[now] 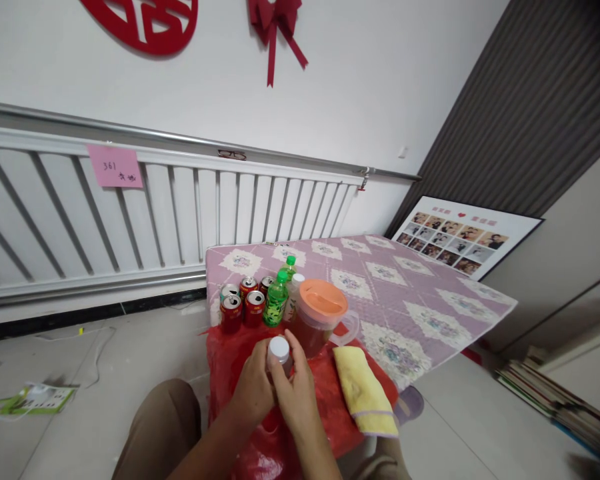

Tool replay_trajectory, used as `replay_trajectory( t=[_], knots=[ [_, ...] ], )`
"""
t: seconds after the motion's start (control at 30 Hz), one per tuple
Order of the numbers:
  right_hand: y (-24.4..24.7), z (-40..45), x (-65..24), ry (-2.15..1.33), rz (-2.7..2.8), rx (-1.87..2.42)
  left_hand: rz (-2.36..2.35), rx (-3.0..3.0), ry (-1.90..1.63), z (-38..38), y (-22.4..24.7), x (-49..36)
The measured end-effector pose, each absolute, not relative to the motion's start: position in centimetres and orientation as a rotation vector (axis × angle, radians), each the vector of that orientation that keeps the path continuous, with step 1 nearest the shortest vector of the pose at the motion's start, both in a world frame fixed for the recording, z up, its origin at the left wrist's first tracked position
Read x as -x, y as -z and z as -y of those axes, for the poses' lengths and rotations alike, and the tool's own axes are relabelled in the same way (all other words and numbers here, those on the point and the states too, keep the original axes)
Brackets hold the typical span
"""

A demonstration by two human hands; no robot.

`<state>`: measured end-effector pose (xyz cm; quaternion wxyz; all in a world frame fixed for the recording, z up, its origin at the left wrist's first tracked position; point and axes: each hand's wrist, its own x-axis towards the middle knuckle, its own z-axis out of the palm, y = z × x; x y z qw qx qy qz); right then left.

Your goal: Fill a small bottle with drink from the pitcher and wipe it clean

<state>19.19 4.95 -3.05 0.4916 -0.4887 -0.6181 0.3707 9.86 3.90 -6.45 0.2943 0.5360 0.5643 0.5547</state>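
Both of my hands are wrapped around a bottle with a white cap [279, 347], held upright over the red plastic cover [330, 407]. My left hand [255, 380] closes on its left side and my right hand [297, 383] on its right. Most of the bottle's body is hidden by my fingers. Just beyond stands a clear pitcher with an orange lid [323, 299], holding brownish liquid. Beside it are a green-capped bottle [276, 300] and a white-capped bottle [293, 297]. Several opened drink cans [255, 308] stand in a group to the left.
A folded yellow towel [363, 390] lies right of my hands. Behind is a surface with a purple patterned cloth [370, 280], against a white radiator [180, 213]. A photo board [460, 237] leans at the right. Stacked books [545, 400] are on the far right.
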Motion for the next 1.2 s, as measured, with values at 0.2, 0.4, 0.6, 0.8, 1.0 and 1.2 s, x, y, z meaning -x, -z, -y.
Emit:
replay_trajectory(
  t=[0.2,0.4,0.6,0.8,1.0,1.2],
  knots=[
    [2.9,-5.1,-18.8,-0.965,1.435,1.165,-1.510,-1.417,-1.458,-3.7,5.9,-9.9],
    [3.0,-5.8,-19.8,-1.167,1.171,1.058,-1.510,-1.433,-1.455,-3.6,6.0,-10.0],
    [3.9,-7.1,-24.2,-1.072,1.104,1.135,-1.613,-1.393,-1.391,-3.7,6.3,-10.1],
    [5.7,-7.6,-30.7,-0.538,1.702,1.396,-1.590,-1.428,-1.406,-3.7,6.7,-9.9],
    [6.1,-6.5,-33.2,-0.196,2.072,1.575,-1.594,-1.430,-1.406,-3.6,7.0,-9.9],
    [5.9,-4.9,-32.9,0.240,2.525,1.731,-1.599,-1.404,-1.400,-3.4,6.5,-9.9]
  ],
)
